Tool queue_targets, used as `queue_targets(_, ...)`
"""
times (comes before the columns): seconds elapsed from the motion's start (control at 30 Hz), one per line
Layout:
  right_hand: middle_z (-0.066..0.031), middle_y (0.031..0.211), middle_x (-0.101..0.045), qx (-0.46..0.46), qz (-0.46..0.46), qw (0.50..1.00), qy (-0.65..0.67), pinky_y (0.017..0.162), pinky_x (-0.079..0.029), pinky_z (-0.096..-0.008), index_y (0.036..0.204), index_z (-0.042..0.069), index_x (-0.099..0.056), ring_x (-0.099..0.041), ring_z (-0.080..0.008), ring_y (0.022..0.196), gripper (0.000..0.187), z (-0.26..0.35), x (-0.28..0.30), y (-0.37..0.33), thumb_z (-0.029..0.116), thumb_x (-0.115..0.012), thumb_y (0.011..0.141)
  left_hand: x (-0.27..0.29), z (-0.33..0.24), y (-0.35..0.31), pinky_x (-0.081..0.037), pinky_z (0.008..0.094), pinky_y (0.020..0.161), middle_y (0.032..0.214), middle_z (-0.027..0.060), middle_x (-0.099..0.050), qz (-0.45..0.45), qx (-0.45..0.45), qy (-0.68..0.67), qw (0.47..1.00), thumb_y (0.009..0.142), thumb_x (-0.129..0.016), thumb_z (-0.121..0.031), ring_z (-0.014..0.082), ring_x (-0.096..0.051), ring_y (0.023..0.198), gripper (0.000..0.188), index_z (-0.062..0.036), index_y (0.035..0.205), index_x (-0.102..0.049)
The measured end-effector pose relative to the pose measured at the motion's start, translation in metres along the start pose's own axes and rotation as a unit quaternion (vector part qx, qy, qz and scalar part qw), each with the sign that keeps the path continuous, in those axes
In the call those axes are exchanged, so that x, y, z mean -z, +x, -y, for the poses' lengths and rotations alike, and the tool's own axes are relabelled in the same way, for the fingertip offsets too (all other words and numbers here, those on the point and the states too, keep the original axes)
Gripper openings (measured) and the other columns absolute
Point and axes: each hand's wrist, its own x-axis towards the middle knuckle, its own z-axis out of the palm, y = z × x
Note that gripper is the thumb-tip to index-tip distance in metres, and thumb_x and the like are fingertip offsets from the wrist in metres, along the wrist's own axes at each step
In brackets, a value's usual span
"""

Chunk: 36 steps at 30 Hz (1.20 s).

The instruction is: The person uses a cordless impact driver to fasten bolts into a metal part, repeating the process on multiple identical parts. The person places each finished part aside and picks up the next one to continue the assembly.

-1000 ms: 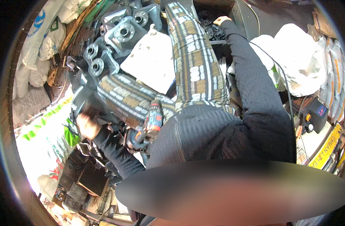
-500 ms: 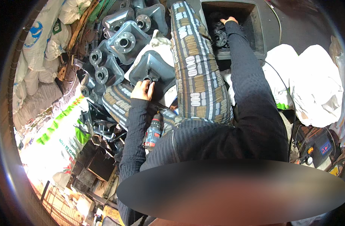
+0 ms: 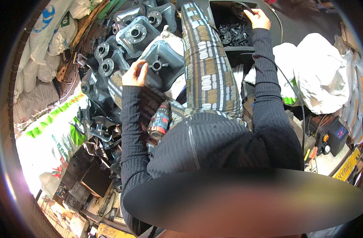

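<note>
My right hand (image 3: 258, 20) pinches a dark round flange-like disc (image 3: 240, 9) above the far end of a dark plastic bin (image 3: 237, 49). Inside the bin lie a loose round flange (image 3: 224, 37) and several small black pieces (image 3: 239, 31). My left hand (image 3: 135, 73) is off to the left of a grey, square, funnel-shaped housing (image 3: 169, 53), thumb and fingers apart, holding nothing. That housing rests between my legs on white cloth, its hub facing up. A red and grey power drill (image 3: 160, 122) lies in my lap.
Several similar grey housings with round flanges (image 3: 136, 34) are piled at far left. White sacks (image 3: 324, 73) stand on the right, with a black cable (image 3: 296, 93) running past them. A black box-shaped device (image 3: 337, 133) sits lower right. A white printed sack (image 3: 50, 142) lies at left.
My right hand has come up out of the bin with the dark disc. My left hand has let go of the housing's hub and moved up and left.
</note>
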Motion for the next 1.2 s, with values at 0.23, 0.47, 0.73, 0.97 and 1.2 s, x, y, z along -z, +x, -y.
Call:
queue_targets(0.23, -0.0027, 0.085, -0.064, 0.434, 0.235, 0.857, 0.147, 0.061, -0.050, -0.0286, 0.091, 0.012, -0.065, -0.063, -0.0170, 0.072, 0.021, 0.145, -0.060, -0.158, 0.011, -0.069, 0.071, -0.009, 0.003, 0.006, -0.043, 0.0242, 0.049, 0.086, 0.0049, -0.064, 0.134, 0.264, -0.467, 0.833, 0.086, -0.055, -0.041, 0.0139, -0.057, 0.059, 0.047, -0.0076, 0.119, -0.052)
queue_targets(0.47, 0.0006, 0.068, -0.054, 0.101, 0.417, 0.895, 0.124, 0.055, -0.042, -0.0198, 0.099, 0.011, -0.065, -0.049, -0.0062, 0.057, 0.024, 0.139, -0.088, -0.211, 0.016, -0.067, 0.076, -0.030, 0.064, -0.007, -0.053, 0.0290, 0.053, 0.083, 0.0070, -0.062, 0.026, 0.259, -0.384, 0.886, 0.079, -0.065, -0.008, 0.0139, -0.059, 0.062, 0.047, -0.0095, 0.123, -0.046)
queue_targets(0.73, -0.0089, 0.093, -0.058, -0.413, 0.394, 0.553, 0.607, 0.048, -0.038, -0.0206, 0.115, 0.002, -0.051, -0.051, -0.0145, 0.071, 0.032, 0.120, -0.089, -0.196, 0.014, -0.056, 0.085, -0.040, 0.066, -0.011, -0.054, 0.0323, 0.049, 0.084, 0.0089, -0.062, 0.035, 0.260, -0.256, 0.930, 0.078, -0.061, -0.008, 0.0179, -0.061, 0.065, 0.050, -0.0112, 0.124, -0.046)
queue_targets(0.97, -0.0185, 0.116, -0.055, -0.370, 0.450, 0.553, 0.595, 0.056, -0.046, -0.0195, 0.123, -0.002, -0.042, -0.059, -0.0201, 0.097, 0.036, 0.126, -0.077, -0.203, 0.014, -0.048, 0.091, -0.033, 0.086, 0.012, -0.052, 0.0315, 0.059, 0.089, 0.0098, -0.064, 0.027, 0.072, 0.033, 0.996, 0.079, -0.056, -0.015, 0.0175, -0.062, 0.071, 0.047, -0.0254, 0.124, -0.051)
queue_targets(1.2, -0.0156, 0.115, -0.056, -0.410, 0.455, 0.550, 0.568, 0.046, -0.040, -0.0154, 0.123, -0.002, -0.043, -0.059, -0.0150, 0.093, 0.035, 0.130, -0.076, -0.200, 0.015, -0.045, 0.092, -0.023, 0.070, 0.020, -0.048, 0.0349, 0.076, 0.096, 0.0160, -0.063, -0.008, 0.000, 0.217, 0.976, 0.075, -0.061, -0.026, 0.0286, -0.062, 0.085, 0.046, -0.0241, 0.121, -0.054)
